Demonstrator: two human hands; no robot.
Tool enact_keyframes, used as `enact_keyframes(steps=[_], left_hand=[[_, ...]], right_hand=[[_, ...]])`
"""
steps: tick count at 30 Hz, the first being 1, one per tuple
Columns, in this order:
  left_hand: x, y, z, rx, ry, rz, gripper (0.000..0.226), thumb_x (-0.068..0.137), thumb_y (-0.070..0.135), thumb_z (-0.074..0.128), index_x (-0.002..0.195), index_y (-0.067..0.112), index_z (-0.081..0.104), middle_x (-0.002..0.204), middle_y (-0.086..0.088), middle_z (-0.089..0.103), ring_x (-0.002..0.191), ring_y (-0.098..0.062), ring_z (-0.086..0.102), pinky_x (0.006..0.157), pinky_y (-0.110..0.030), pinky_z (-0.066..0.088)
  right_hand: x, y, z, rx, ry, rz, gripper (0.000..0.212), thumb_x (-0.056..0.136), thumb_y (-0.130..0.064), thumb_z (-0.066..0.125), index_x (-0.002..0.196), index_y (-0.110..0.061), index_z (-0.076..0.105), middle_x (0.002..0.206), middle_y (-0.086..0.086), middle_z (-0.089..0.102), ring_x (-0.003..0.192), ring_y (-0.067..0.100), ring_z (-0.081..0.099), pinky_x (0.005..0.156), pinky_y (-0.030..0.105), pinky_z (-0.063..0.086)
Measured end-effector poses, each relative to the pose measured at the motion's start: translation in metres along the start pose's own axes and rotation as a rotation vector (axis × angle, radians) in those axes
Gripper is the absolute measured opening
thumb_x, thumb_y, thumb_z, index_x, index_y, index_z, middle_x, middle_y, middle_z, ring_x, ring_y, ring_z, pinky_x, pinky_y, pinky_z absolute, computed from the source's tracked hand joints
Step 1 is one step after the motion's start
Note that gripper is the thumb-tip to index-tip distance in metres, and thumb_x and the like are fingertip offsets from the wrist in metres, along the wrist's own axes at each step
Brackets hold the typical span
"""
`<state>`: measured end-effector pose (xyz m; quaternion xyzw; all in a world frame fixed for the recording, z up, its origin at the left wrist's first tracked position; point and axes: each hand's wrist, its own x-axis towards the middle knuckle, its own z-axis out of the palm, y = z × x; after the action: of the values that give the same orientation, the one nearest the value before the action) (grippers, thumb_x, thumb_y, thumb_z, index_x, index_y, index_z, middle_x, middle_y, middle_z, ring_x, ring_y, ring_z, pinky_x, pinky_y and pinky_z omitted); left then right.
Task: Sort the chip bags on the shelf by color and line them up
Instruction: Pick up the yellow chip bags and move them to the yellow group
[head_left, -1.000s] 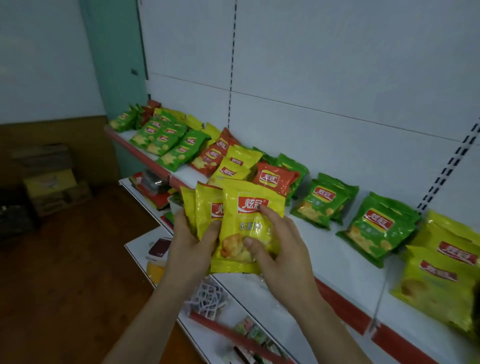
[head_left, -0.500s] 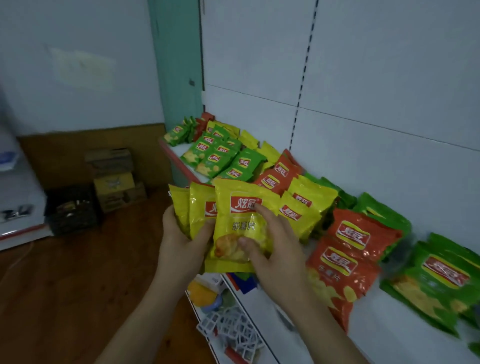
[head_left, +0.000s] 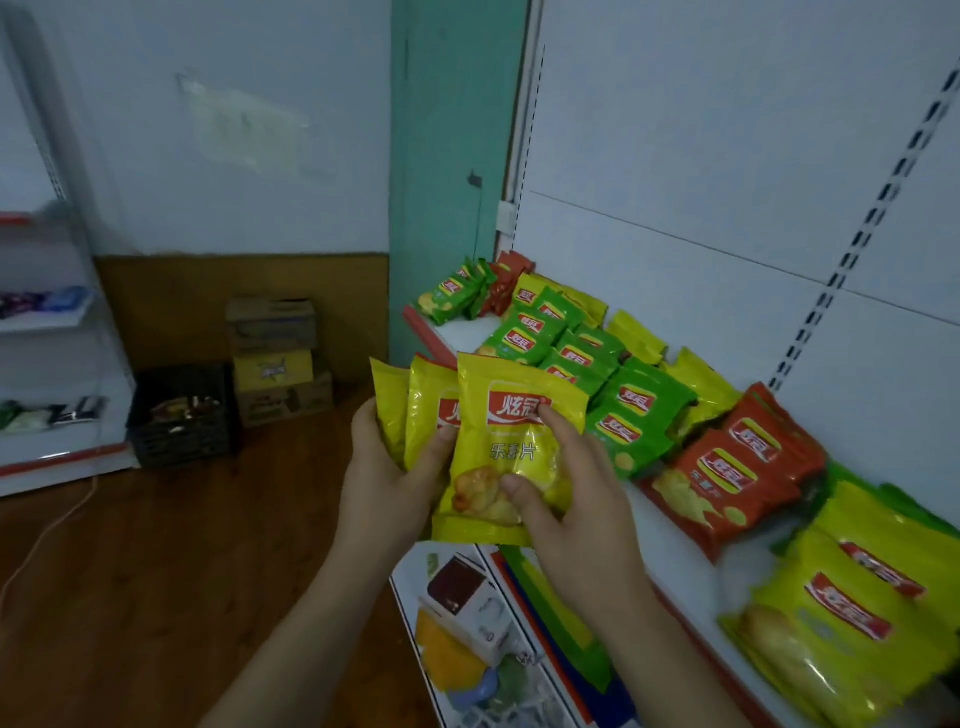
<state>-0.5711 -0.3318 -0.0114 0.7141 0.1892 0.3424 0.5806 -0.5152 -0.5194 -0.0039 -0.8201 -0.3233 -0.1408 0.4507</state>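
Left hand (head_left: 387, 480) grips fanned yellow bags (head_left: 431, 410); right hand (head_left: 569, 493) pinches the front bag (head_left: 511, 447); slick film could let one slide out below the hands.

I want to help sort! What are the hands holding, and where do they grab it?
A fan of yellow chip bags. The left hand grips the lower part of the back bags; the right hand pinches the front bag's right side.

Three upright yellow chip bags (head_left: 511, 447), fanned, overlapping.
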Motion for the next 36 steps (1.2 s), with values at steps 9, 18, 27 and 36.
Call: enact_keyframes(steps=[9,18,27,36], left_hand=[[0.112,-0.043,-0.02,-0.019,-0.008,-0.026,0.075,0.087,0.051,0.074,0.149,0.032,0.037,0.12,0.02,0.065,0.095,0.007,0.065,0.069,-0.013,0.049],[0.249,-0.088,0.007,0.014,-0.055,-0.039,0.073,0.085,0.057,0.072,0.146,0.032,0.04,0.122,0.016,0.067,0.103,-0.002,0.068,0.077,-0.025,0.054],[0.376,-0.101,0.041,0.043,-0.144,-0.014,0.065,0.089,0.053,0.074,0.141,0.035,0.04,0.118,0.021,0.065,0.098,0.002,0.067,0.069,-0.018,0.051],[0.486,-0.141,0.068,-0.04,-0.312,-0.034,0.054,0.087,0.051,0.076,0.128,0.037,0.044,0.111,0.02,0.066,0.096,-0.002,0.067,0.075,-0.029,0.055]], right_hand=[[0.086,0.007,0.081,-0.07,-0.017,0.001,0.067,0.098,-0.062,0.058,0.154,-0.066,0.021,0.145,-0.018,0.041,0.123,-0.012,0.044,0.09,0.014,0.042],[0.202,0.061,0.148,-0.129,0.127,0.038,0.062,0.087,-0.06,0.074,0.142,-0.038,0.054,0.135,-0.016,0.044,0.119,0.002,0.048,0.086,0.029,0.048],[0.312,0.098,0.182,-0.215,0.225,0.118,0.057,0.081,-0.06,0.081,0.126,-0.028,0.068,0.125,-0.009,0.056,0.114,0.015,0.06,0.087,0.043,0.057],[0.379,0.123,0.217,-0.433,0.35,0.304,0.06,0.089,-0.05,0.081,0.14,-0.022,0.066,0.142,0.004,0.055,0.125,0.021,0.055,0.092,0.027,0.042]])
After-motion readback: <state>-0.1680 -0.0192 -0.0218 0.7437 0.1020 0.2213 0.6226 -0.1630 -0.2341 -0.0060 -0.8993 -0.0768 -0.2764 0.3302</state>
